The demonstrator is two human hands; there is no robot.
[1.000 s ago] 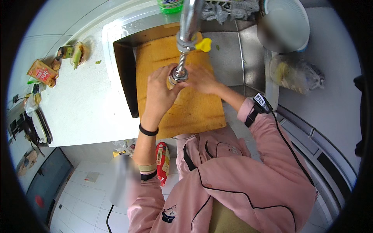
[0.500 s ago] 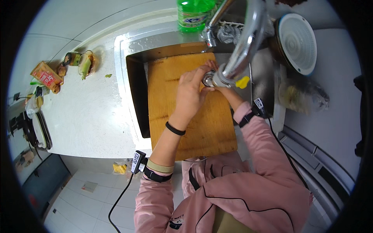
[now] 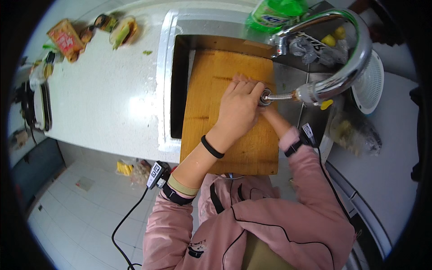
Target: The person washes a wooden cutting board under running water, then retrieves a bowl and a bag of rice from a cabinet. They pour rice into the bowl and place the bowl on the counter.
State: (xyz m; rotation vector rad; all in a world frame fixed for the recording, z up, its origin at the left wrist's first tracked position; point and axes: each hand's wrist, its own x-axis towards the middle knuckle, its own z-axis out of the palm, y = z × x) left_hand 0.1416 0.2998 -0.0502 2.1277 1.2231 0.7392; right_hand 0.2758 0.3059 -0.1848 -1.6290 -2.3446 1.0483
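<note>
Curling round tap nozzle (image 3: 265,97), left hand (image 3: 242,101); right hand (image 3: 268,112) mostly hidden beyond it, grip unclear.

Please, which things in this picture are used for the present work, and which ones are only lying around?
Apparently in use:
tap nozzle, at the left hand
right hand, partly hidden behind the left
wooden board, below both hands

Apparently lying about:
green bottle at the back of the sink
red packet on the counter
white colander at right

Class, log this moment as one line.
left hand: at round silver metal faucet nozzle | right hand: partly hidden beneath left | below: rectangular brown wooden board
</note>
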